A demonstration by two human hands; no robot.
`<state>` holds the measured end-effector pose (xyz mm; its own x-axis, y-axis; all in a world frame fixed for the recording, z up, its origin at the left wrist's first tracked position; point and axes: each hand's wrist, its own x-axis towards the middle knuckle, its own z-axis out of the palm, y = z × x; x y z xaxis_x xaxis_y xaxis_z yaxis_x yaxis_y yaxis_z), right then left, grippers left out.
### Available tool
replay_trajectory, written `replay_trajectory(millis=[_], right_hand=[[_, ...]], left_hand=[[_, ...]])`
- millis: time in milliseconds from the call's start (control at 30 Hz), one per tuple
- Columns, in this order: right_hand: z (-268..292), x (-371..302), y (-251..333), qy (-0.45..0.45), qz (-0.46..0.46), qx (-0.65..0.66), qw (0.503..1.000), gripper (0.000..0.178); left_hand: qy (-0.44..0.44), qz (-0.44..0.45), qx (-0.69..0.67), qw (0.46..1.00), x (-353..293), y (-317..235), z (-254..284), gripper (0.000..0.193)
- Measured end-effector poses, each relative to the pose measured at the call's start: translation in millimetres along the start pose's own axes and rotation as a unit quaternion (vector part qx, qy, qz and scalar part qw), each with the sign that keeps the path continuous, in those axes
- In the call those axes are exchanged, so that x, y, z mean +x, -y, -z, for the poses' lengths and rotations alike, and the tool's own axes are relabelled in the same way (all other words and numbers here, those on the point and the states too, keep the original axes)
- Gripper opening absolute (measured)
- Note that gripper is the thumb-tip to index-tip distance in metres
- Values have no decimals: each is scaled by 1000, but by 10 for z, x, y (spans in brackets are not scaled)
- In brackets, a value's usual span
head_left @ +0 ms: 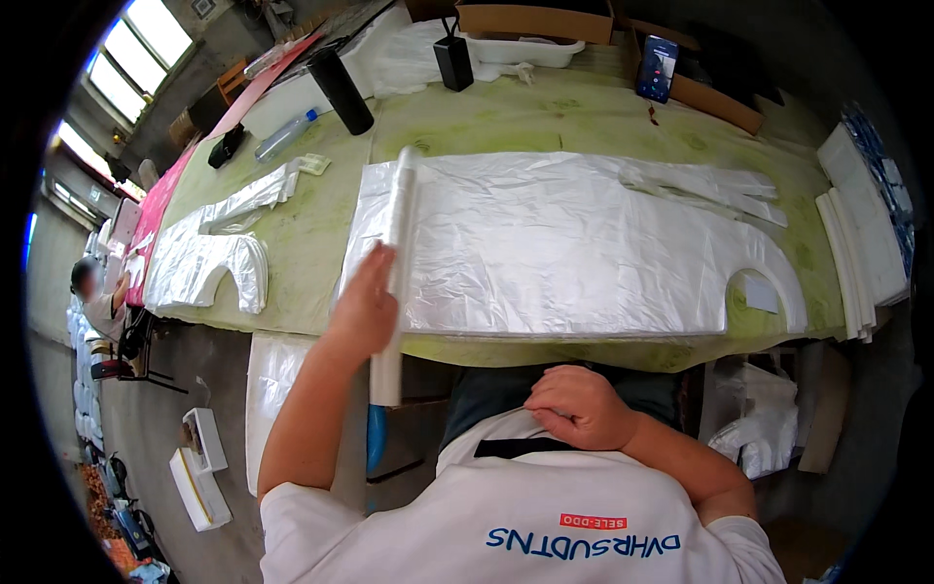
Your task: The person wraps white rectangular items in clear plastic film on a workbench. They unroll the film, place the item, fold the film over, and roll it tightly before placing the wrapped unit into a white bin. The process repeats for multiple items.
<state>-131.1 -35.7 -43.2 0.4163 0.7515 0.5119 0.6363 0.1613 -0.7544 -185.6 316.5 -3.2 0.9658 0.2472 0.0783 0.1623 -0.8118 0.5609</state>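
My left hand grips a long, narrow, pale bar, which lies across the left end of a spread plastic sheet and juts past the table's near edge. The bar's far end is blurred. The sheet is a shiny, translucent stack shaped like an apron, with strap-like strips and a rounded cut-out at its right end. My right hand rests at my waist by the table edge, its fingers curled in with nothing showing in them. Farther left on the table lies a folded plastic apron.
Along the table's far side stand a black cylinder, a clear bottle, a black box and a phone. White stacked packs stand at the right edge. A person sits at far left.
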Motion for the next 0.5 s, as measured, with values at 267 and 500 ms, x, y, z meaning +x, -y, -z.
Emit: replay_trajectory(millis=[267,500], right_hand=[[66,-80,-27,-6,-23,20,1000,10],[101,-220,-59,-36,-37,14,999,10]], left_hand=[[-52,132,190,972,-52,205,-21,72],[-135,98,-15,986,-191,630,189,73]])
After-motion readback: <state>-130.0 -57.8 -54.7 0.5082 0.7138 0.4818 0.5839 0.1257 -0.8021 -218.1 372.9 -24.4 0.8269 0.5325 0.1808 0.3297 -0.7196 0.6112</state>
